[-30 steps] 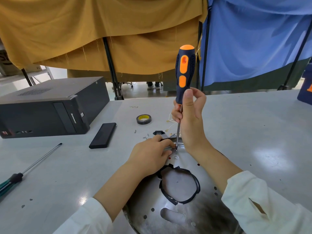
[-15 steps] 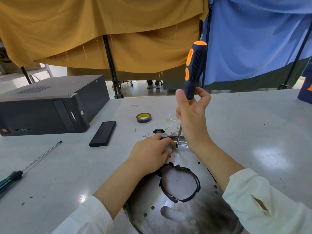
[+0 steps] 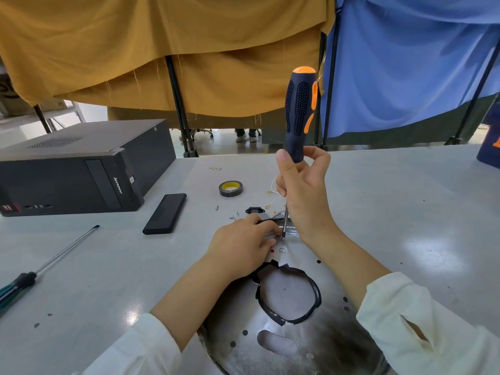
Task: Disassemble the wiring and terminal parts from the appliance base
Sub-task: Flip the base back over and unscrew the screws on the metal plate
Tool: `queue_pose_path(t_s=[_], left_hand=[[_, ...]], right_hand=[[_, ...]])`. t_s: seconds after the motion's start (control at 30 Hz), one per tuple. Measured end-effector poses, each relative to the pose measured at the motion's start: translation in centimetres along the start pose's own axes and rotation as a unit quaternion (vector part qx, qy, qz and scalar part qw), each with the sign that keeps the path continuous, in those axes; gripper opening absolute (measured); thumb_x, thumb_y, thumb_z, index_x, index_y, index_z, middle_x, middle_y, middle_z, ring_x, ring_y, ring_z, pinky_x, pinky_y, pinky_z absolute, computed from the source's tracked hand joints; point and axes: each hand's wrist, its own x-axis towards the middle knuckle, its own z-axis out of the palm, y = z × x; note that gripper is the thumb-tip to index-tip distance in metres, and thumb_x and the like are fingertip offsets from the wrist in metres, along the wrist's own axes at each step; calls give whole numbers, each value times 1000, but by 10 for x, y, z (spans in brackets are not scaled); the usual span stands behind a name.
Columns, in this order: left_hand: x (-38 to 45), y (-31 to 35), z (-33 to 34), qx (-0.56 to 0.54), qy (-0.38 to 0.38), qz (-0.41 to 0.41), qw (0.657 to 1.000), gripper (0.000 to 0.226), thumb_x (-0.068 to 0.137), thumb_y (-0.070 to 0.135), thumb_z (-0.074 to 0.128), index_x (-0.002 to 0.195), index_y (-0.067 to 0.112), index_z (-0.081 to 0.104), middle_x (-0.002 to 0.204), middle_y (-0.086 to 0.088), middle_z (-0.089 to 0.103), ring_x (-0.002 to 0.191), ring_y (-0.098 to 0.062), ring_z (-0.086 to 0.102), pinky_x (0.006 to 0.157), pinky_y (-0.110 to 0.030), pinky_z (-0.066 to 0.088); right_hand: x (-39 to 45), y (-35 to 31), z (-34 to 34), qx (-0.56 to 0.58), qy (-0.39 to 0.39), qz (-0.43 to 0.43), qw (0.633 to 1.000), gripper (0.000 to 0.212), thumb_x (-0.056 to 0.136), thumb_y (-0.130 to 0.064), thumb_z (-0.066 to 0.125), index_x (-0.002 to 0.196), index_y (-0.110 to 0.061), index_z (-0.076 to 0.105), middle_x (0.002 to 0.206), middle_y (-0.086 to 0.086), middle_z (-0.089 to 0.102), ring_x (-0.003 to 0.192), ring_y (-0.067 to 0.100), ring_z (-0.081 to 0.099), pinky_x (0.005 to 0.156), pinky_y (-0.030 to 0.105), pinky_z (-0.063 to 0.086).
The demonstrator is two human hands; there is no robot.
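Base [image 3: 297,345], a round metal plate, lies nearest the viewer; at its far rim the left hand [image 3: 243,246] pinches a small metal bracket [image 3: 273,221], while the right hand [image 3: 304,190] grips one orange-and-black screwdriver [image 3: 299,115], upright, tip on a screw beside that bracket; if the shaft tilts, the tip may well slip and jab the left fingers; beyond the base lie loose wires [image 3: 273,197], one tape roll [image 3: 230,188], one phone [image 3: 165,213]; left of it, a second screwdriver [image 3: 48,262].
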Motion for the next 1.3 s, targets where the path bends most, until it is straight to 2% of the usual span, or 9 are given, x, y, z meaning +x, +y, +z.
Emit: queue_pose_path(t_s=[0.13,0.27,0.47,0.6,0.73,0.9,1.07,1.2,1.3], left_hand=[[-1,0,0,3,1,2,1000,29,99,40,38,125,47,48,122,13,47,110,-14,51,74,-24,35],[-1,0,0,9,3,4,1000,29,99,41,38,126,47,47,122,12,47,111,-14,50,74,-24,36],[-1,0,0,8,-1,2,1000,29,99,40,38,126,46,47,123,11,47,112,-15,49,77,-26,39],[-1,0,0,8,-1,2,1000,29,99,40,38,125,46,48,123,11,47,111,-16,50,77,-27,39],[-1,0,1,7,2,2,1000,29,98,40,38,125,45,48,123,11,47,111,-16,51,75,-26,36],[-1,0,1,5,4,1,1000,29,98,40,38,125,46,48,123,11,47,112,-15,49,75,-25,35],[0,0,3,13,15,15,1000,29,98,39,41,124,43,50,124,10,47,114,-15,45,78,-26,37],[0,0,2,-9,32,20,999,27,95,38,47,120,40,55,129,13,40,115,-12,46,74,-24,35],[1,1,2,-11,33,28,999,25,95,38,47,118,38,57,128,13,41,114,-12,46,75,-25,39]], right_hand=[[1,-3,0,15,-3,10,1000,3,101,-24,37,98,-23,37,65,-5,39,54,8,32,53,20,33],[0,-4,0,5,-4,10,1000,22,103,-30,27,99,-18,45,65,-2,36,54,9,31,53,23,30],[0,0,1,9,11,8,1000,17,98,-24,47,101,-25,30,60,-12,39,50,4,34,52,15,35],[2,1,1,2,-4,5,1000,8,102,-25,34,96,-21,36,61,-7,38,53,7,32,54,21,32],[3,3,-2,-2,-14,25,1000,41,103,-32,25,107,2,46,62,-7,39,54,6,31,56,26,30],[2,3,-2,-4,-5,10,1000,14,99,-24,47,102,-26,34,61,-15,41,52,2,35,52,15,36],[3,5,-3,-22,-9,5,1000,4,102,-20,38,101,-24,36,58,-15,41,52,4,34,53,19,34],[3,4,-2,-30,-14,19,999,21,103,-29,27,101,-20,47,65,-2,36,55,8,32,54,25,30],[2,5,-1,-21,-10,30,999,8,101,-31,38,107,-26,38,64,-5,35,53,5,32,53,19,33]])
